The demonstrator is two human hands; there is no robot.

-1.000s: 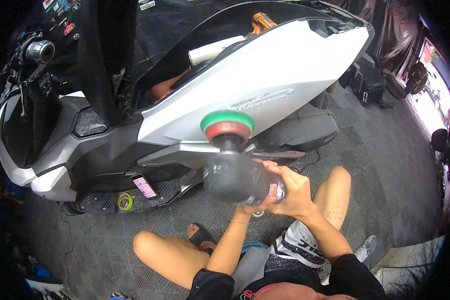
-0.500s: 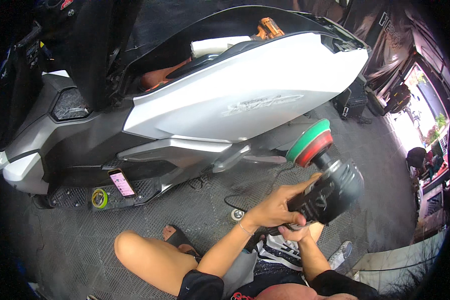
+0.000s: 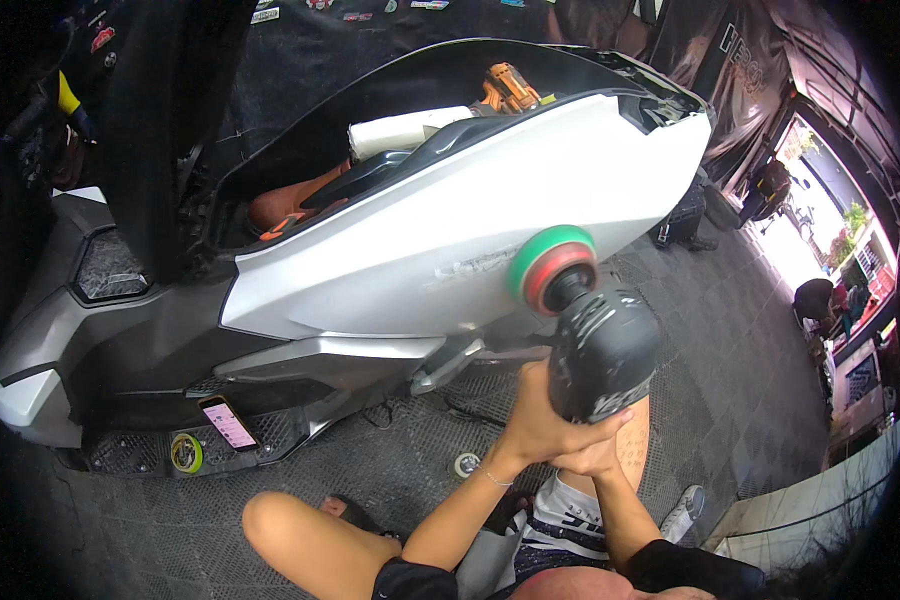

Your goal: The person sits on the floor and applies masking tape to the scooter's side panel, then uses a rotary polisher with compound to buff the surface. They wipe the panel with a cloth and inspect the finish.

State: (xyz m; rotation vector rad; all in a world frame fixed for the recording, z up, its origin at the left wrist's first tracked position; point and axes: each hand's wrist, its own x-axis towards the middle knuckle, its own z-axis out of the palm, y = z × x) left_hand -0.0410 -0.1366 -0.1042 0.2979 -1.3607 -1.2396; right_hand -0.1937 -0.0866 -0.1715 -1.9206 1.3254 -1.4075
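Observation:
I hold a black cordless polisher (image 3: 610,350) with a green foam pad (image 3: 550,245) on a red backing plate. My left hand (image 3: 542,425) wraps round its body from the left. My right hand (image 3: 592,458) grips its lower end, partly behind the left fingers. In front is the silver-white side panel (image 3: 370,280) of a scooter. The pad overlaps the panel just right of a faded, scuffed patch of lettering (image 3: 470,265). Whether it presses on the surface, I cannot tell.
A phone (image 3: 228,423) and a yellow-green tape roll (image 3: 186,453) rest on the scooter's footboard (image 3: 290,440). A small round roll (image 3: 466,464) lies on the grated floor (image 3: 390,470). An orange power tool (image 3: 510,88) and white roll (image 3: 405,133) sit in the open seat compartment.
The polisher has swung left and its pad now overlaps the panel beside the lettering. My hands moved with it, keeping hold. The whole view has shifted slightly.

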